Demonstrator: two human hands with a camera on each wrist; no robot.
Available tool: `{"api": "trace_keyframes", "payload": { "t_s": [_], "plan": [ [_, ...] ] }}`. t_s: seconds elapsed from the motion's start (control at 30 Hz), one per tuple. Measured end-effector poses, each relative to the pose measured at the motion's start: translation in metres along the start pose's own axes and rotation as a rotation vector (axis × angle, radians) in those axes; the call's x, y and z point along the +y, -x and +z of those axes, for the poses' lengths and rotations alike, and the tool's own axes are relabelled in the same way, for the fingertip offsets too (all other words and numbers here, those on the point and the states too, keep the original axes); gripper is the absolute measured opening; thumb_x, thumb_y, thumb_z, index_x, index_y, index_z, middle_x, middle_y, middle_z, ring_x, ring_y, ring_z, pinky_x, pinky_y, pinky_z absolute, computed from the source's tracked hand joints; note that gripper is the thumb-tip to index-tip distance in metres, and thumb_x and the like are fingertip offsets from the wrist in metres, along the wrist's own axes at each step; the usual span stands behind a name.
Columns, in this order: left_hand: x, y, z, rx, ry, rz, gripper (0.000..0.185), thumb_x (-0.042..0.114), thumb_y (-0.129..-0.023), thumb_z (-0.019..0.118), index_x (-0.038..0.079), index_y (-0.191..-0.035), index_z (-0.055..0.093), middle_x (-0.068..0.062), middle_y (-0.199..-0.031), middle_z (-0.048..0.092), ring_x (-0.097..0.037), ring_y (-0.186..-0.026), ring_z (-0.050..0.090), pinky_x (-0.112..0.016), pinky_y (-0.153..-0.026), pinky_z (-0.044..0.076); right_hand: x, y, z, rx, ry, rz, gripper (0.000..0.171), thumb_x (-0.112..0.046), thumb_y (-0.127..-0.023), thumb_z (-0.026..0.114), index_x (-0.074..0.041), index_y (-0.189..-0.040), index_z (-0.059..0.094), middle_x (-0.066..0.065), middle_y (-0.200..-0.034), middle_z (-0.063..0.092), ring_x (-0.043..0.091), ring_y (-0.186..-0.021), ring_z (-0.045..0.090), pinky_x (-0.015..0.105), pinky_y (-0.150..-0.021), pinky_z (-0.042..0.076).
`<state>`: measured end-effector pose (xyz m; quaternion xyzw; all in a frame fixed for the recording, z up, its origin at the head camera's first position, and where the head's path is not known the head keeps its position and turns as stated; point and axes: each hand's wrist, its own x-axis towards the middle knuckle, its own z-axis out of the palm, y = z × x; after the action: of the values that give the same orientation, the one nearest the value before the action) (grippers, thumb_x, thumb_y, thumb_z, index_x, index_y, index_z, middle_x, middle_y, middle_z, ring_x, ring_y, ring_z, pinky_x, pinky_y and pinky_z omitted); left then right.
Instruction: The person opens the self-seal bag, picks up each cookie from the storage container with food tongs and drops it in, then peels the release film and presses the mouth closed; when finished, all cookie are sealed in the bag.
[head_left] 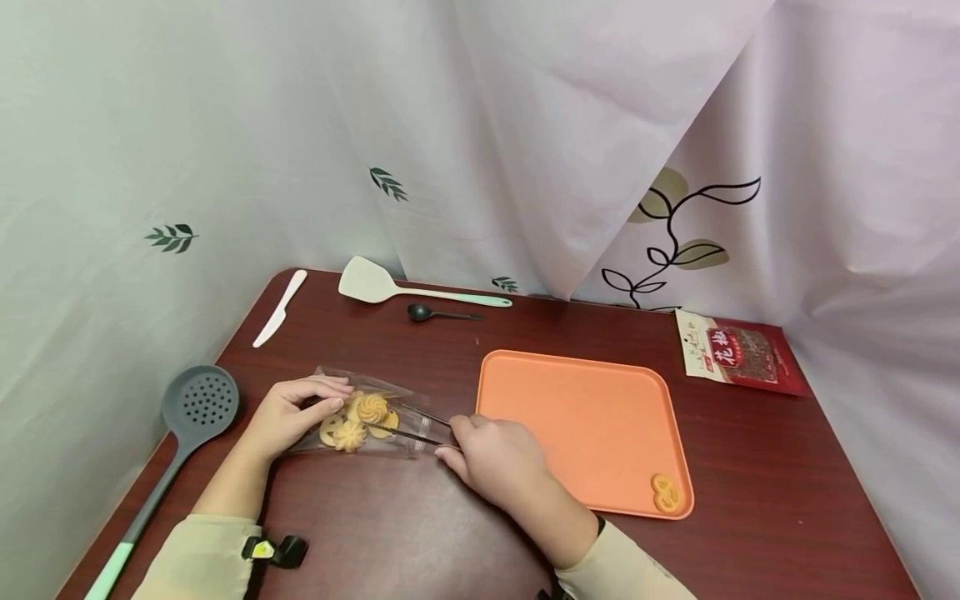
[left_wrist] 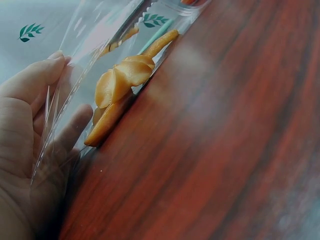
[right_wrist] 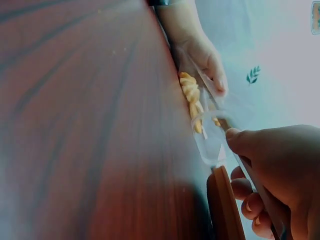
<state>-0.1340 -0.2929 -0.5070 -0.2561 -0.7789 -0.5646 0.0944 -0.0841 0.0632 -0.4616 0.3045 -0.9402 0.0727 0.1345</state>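
A clear plastic bag (head_left: 401,451) of cookies lies on the table with its opening turned to the right. My left hand (head_left: 288,414) holds the bag at its left end, the film between thumb and fingers in the left wrist view. Inside are swirled, flower-shaped cookies (head_left: 372,408) and a pretzel-shaped one (head_left: 330,430). My right hand (head_left: 501,460) grips a pair of slim metal tongs (head_left: 411,434), whose two arms reach through the opening and stand apart around the cookies. On the orange tray (head_left: 570,417) to the right, one pretzel-shaped cookie (head_left: 665,493) lies in the near right corner.
A slotted grey spoon (head_left: 201,402) lies along the left edge, a white plastic knife (head_left: 280,310) beyond it. At the back are a white turner (head_left: 367,281) and a small black spoon (head_left: 422,312). A red spice packet (head_left: 738,352) lies at the back right. Curtains enclose the table.
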Motion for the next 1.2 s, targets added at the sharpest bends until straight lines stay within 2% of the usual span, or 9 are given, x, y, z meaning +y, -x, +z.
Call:
{"api": "trace_keyframes", "payload": {
  "t_s": [0.33,0.77,1.2],
  "plan": [
    [0.0011,-0.001,0.0018,-0.006,0.014,-0.003,0.032,-0.025,-0.083,0.073,-0.001,-0.102,0.082,-0.017,-0.107,0.079,-0.011,-0.115,0.072,-0.021,-0.104,0.051,-0.0089,-0.0047,0.0037,-0.032,0.027,-0.027,0.041,-0.057,-0.101,0.068,-0.017,-0.092,0.066,-0.004,-0.078,0.066,0.016,-0.061,0.068,0.038,-0.048,0.053],
    [0.0011,0.0004,0.0022,0.001,0.016,-0.013,0.03,-0.025,-0.084,0.073,-0.002,-0.101,0.081,-0.007,-0.107,0.08,-0.007,-0.114,0.071,-0.02,-0.104,0.051,-0.0102,-0.0043,0.0014,-0.071,-0.033,0.022,0.044,-0.06,-0.1,0.067,-0.016,-0.104,0.069,-0.004,-0.085,0.07,0.017,-0.067,0.07,0.039,-0.051,0.055],
    [0.0028,0.0002,0.0005,0.0,0.012,-0.013,0.031,-0.025,-0.084,0.073,-0.002,-0.102,0.081,-0.014,-0.108,0.08,-0.008,-0.114,0.072,-0.02,-0.106,0.05,-0.0044,0.002,-0.003,-0.028,-0.059,0.031,0.039,-0.056,-0.099,0.072,-0.017,-0.098,0.066,-0.005,-0.077,0.063,0.018,-0.062,0.066,0.037,-0.048,0.051]
  ]
}}
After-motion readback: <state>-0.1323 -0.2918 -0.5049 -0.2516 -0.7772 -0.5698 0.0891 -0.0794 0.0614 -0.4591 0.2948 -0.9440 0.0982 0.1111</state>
